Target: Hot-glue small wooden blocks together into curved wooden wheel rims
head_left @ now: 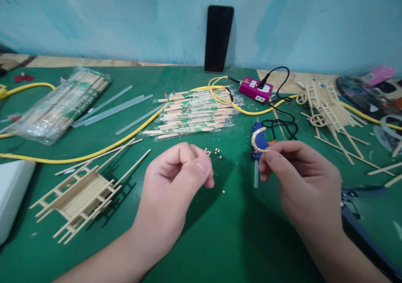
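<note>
Between the thumb and fingers of my right hand is one end of a curved piece made of short wooden bits, shaped like an open ring. Behind that piece a blue glue gun lies on the table, a clear glue stick in its back end. My left hand is closed, thumb pressed to the forefinger; anything in its pinch is hidden. Just beyond it lie several tiny wooden bits. To its left stands a small cart frame of wooden sticks.
Wrapped chopsticks and a bag of chopsticks lie farther back, with loose glue sticks. A yellow cable crosses the green table to a purple power socket. A wheeled stick model, pliers and a phone are around.
</note>
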Tool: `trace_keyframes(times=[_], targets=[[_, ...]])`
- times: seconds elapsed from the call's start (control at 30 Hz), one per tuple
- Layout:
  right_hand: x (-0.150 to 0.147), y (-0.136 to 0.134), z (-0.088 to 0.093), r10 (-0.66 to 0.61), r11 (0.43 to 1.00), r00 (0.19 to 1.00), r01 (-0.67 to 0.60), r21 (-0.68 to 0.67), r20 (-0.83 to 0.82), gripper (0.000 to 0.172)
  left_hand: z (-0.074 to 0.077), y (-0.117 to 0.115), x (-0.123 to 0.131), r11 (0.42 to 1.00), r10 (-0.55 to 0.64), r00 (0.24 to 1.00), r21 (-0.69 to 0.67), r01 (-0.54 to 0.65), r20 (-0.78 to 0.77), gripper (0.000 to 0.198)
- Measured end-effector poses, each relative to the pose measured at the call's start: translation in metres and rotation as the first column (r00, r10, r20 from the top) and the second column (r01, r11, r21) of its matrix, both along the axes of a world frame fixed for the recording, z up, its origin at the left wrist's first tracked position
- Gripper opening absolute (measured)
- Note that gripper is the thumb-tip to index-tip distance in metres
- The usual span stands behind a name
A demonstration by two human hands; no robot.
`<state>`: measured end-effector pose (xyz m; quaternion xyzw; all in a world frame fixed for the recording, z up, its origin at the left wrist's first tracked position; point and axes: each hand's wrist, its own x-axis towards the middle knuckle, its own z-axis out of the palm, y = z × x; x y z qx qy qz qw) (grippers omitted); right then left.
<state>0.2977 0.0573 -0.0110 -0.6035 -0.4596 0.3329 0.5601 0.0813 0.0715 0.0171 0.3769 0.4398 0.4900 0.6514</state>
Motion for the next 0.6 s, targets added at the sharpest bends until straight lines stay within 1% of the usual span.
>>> trace_keyframes(times=[0.1,0.2,0.33,0.4,0.43,0.5,0.6], targets=[[-0.003,-0.002,0.003,0.027,0.999,0.997,-0.028,0.016,0.072,0.009,0.000,0.000,0.000,1.000,0.000,1.000,0.006,0.000,0.003,0.041],[-0.006,-0.006,0.005,0.047,0.999,0.993,-0.048,0.007,0.106,0.007,0.000,0.002,0.001,1.000,-0.008,1.000,0.025,0.008,-0.004,0.038],[-0.009,-0.009,0.006,0.033,0.999,0.995,-0.030,-0.026,0.096,0.008,-0.002,0.004,0.003,1.000,0.010,1.000,0.023,-0.010,0.006,0.024],[-0.009,-0.010,0.005,0.070,0.998,0.994,-0.070,-0.005,0.083,0.009,-0.002,0.004,0.005,0.999,0.026,1.000,0.033,-0.026,0.012,0.014],[-0.009,-0.010,0.005,0.094,0.995,0.992,-0.095,0.009,0.080,0.009,-0.002,0.004,0.005,0.999,0.031,1.000,0.044,-0.031,0.003,0.012],[-0.010,-0.011,0.005,0.127,0.992,0.989,-0.129,0.015,0.075,0.010,-0.001,0.004,0.007,0.997,0.031,0.998,0.070,-0.027,-0.046,0.012],[-0.014,-0.014,0.008,0.142,0.989,0.989,-0.141,-0.034,0.047,0.013,0.001,0.003,0.009,0.995,0.007,0.990,0.102,0.007,-0.142,0.011]])
